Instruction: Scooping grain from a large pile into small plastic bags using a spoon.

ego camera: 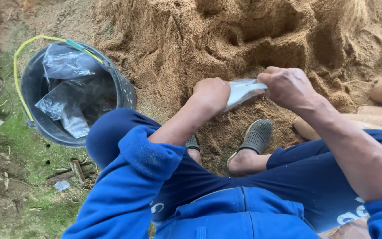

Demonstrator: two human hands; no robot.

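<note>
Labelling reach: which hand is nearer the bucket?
Left. The left hand grips one end of the clear bag, on the side toward the bucket. The right hand holds the bag's far end, farther from it.

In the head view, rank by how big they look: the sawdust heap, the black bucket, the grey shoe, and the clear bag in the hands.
1. sawdust heap
2. black bucket
3. grey shoe and clear bag: they look alike, and the hands hide part of the bag.
</note>
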